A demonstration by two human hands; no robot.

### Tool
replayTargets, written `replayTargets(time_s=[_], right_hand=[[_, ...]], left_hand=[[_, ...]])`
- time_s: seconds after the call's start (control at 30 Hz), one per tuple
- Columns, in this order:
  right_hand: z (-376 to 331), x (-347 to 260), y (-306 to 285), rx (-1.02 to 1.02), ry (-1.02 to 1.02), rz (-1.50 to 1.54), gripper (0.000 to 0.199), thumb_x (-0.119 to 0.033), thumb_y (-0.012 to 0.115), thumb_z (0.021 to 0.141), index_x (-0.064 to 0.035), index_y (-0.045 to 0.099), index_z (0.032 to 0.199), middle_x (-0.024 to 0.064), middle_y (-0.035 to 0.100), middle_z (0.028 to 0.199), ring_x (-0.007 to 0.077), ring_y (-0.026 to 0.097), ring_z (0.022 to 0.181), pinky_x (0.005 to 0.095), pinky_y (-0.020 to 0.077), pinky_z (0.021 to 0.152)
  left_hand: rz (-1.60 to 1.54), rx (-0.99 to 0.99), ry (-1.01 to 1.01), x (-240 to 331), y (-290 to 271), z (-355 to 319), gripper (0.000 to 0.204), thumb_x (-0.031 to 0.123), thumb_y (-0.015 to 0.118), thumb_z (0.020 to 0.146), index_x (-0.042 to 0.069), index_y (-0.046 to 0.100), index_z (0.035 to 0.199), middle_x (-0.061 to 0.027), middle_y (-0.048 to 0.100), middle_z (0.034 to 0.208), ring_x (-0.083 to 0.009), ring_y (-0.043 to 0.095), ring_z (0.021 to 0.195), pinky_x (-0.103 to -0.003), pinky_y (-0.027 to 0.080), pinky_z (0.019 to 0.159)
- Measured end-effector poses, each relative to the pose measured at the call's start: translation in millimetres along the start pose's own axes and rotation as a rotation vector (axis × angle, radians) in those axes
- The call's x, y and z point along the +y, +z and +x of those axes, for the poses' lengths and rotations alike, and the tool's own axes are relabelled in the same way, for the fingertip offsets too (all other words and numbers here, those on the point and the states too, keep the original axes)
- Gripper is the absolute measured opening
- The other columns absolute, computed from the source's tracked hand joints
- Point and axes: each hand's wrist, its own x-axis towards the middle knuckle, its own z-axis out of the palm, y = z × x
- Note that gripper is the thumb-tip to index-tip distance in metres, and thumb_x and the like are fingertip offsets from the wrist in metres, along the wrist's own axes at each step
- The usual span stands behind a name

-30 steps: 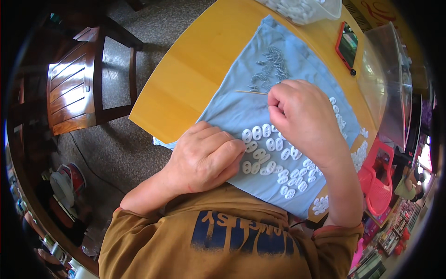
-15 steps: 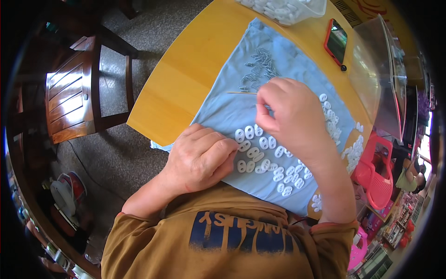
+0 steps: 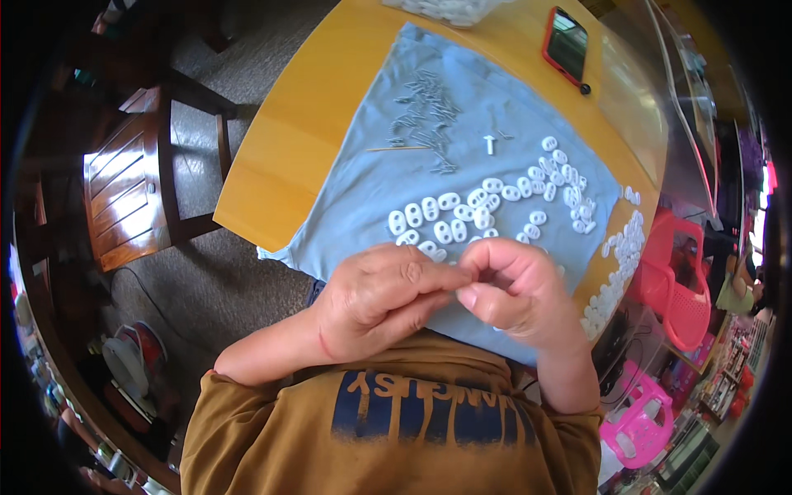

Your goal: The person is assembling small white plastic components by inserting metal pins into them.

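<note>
My left hand [image 3: 386, 289] and my right hand [image 3: 521, 295] meet at the fingertips over the near edge of a light blue cloth [image 3: 342, 186]. Both are closed in a pinch, and whatever lies between the fingers is too small or hidden to name. Just beyond them, white oval two-hole plastic pieces [image 3: 430, 209] lie spread on the cloth, some partly covered by my hands. A heap of small metal springs [image 3: 425, 111] sits farther off, with a thin wooden stick [image 3: 396, 148] beside it. To the right of the springs is one small white T-shaped piece [image 3: 490, 146].
The yellow table [image 3: 280, 157] carries a clear tub [image 3: 454, 10] of white pieces at its far edge. A red-cased phone [image 3: 567, 48] lies at the far right. More white pieces [image 3: 615, 276] line the right edge. A wooden chair [image 3: 128, 186] and red plastic chair [image 3: 676, 280] flank the table.
My right hand has come back from near the springs to meet my left hand, which has shifted slightly right. The white T-shaped piece is now uncovered. The whole view has shifted a little.
</note>
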Motion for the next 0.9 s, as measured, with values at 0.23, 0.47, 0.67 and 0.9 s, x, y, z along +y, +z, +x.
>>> replayTargets(time_s=[0.23,0.47,0.67,0.9], right_hand=[[-38.0,26.6,-4.3,-0.084,0.101,0.309,0.004,-0.007,0.060,0.082,-0.0029,0.058,0.084,-0.0053,0.053,0.075,0.0002,0.044,0.066,0.0165,0.0372,0.057],[-73.3,42.0,1.6,-0.087,0.010,0.346,0.006,-0.008,0.061,0.082,-0.0033,0.058,0.081,-0.0036,0.055,0.073,0.0019,0.048,0.065,0.0169,0.0387,0.058],[-98.2,68.7,7.3,-0.064,-0.073,0.370,0.006,-0.010,0.061,0.082,-0.0040,0.058,0.081,-0.0033,0.055,0.072,0.0022,0.048,0.064,0.0167,0.0382,0.057],[-116.5,93.7,25.4,-0.056,-0.241,0.470,0.010,-0.013,0.062,0.084,-0.0045,0.058,0.085,-0.0031,0.055,0.074,0.0019,0.047,0.066,0.0172,0.0378,0.059]], left_hand=[[-0.073,-0.081,0.028,13.6,27.1,-9.3,0.015,-0.001,0.067,0.076,0.002,0.064,0.091,-0.0078,0.063,0.079,-0.0211,0.060,0.068,-0.030,0.047,0.060],[-0.126,-0.086,0.044,30.5,50.5,-25.8,0.008,0.000,0.065,0.078,0.003,0.061,0.085,-0.0054,0.060,0.075,-0.0195,0.057,0.063,-0.028,0.044,0.054],[-0.013,-0.151,0.014,49.7,63.9,-40.2,0.005,0.002,0.064,0.079,0.004,0.060,0.082,-0.0047,0.057,0.071,-0.0151,0.056,0.059,-0.026,0.042,0.051],[-0.005,-0.067,-0.002,61.8,85.3,-64.6,0.005,0.001,0.062,0.077,0.004,0.057,0.077,-0.0033,0.056,0.071,-0.0110,0.052,0.058,-0.024,0.041,0.052]])
